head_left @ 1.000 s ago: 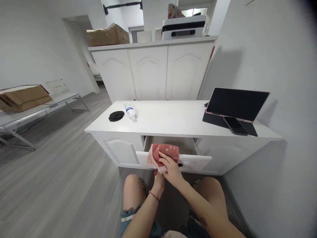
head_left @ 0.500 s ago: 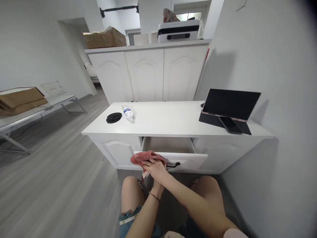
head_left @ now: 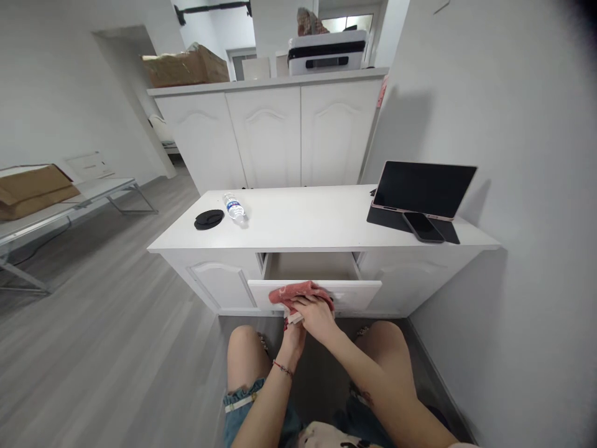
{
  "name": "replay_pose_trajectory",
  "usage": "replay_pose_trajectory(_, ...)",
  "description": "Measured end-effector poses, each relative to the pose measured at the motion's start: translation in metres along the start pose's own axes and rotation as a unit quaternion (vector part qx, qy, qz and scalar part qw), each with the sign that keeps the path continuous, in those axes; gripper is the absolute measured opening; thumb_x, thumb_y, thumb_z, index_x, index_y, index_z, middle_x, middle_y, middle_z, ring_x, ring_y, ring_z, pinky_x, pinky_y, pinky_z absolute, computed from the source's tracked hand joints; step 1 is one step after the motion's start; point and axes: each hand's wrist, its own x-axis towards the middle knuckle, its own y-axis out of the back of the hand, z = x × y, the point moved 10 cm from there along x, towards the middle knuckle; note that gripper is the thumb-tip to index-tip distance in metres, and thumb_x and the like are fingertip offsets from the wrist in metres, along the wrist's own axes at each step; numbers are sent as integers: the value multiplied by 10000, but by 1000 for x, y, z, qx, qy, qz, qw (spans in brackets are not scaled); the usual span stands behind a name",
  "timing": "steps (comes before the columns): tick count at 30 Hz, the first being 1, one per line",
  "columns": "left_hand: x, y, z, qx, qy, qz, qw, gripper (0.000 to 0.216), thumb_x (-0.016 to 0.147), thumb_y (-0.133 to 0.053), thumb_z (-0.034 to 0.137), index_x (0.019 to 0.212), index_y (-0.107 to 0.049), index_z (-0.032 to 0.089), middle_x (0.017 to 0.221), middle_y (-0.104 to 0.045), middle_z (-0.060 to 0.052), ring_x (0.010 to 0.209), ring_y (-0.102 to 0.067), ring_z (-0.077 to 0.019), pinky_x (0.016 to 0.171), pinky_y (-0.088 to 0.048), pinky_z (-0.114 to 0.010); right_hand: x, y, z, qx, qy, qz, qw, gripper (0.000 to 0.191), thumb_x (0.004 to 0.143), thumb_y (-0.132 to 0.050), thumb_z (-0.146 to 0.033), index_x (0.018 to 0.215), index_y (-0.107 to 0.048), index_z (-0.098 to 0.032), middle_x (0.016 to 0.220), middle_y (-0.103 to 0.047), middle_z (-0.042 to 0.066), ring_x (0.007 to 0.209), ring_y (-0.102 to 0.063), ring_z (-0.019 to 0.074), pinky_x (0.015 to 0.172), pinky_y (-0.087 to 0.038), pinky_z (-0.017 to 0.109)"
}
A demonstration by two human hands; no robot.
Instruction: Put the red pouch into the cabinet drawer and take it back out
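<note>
A red patterned cloth [head_left: 295, 291] lies bunched over the front panel of the open drawer [head_left: 359, 291] of a low white cabinet [head_left: 308, 219]. My right hand [head_left: 315, 315] rests on top of the cloth with the fingers curled over it. Below it, my left hand [head_left: 293, 334] grips the cloth's lower edge from underneath, mostly hidden by the right hand. A red bracelet circles my left wrist. The drawer's inside looks bare where it shows.
On the cabinet top stand a water bottle [head_left: 232, 207], a black round lid [head_left: 209, 218], a tablet on a stand [head_left: 422, 189] and a phone [head_left: 423, 227]. A tall white cupboard [head_left: 270, 134] stands behind. A folding table with cardboard [head_left: 28, 190] is at the left. A wall runs close on the right.
The cloth and both hands slid left along the drawer front, then back right toward its middle. The cloth is more bunched than a second ago.
</note>
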Motion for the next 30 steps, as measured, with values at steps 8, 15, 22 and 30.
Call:
replay_pose_trajectory(8,5,3,-22,-39,75,-26,996,417,483,-803,116,841,-606,200,786,-664,10,705,-608,-123,730,-454,-268,-19,39,9,-216,50,-23,975,397,836,-522,-189,1218,-605,-260,1134,-680,69,1055,-588,224,930,-456,339)
replay_pose_trajectory(15,1,-3,-17,-28,101,-26,994,373,537,-832,184,780,-549,185,660,-603,52,615,-590,-84,659,-444,-214,-43,69,51,-268,18,9,963,511,744,-511,-56,1207,-598,-254,1076,-693,56,1034,-578,238,874,-462,341)
replay_pose_trajectory(22,0,-2,-16,-39,95,-15,995,349,549,-831,160,769,-560,186,661,-608,50,622,-614,-95,659,-461,-218,-66,92,90,-249,3,84,965,492,743,-479,-86,1202,-586,-225,1079,-686,74,1018,-579,267,898,-465,399)
replay_pose_trajectory(30,6,3,-17,6,116,36,993,390,533,-861,320,760,-581,172,704,-655,20,562,-585,-82,573,-444,-210,-87,95,112,-189,-26,194,962,468,772,-434,-123,1233,-485,-185,1083,-643,113,993,-590,274,871,-492,445)
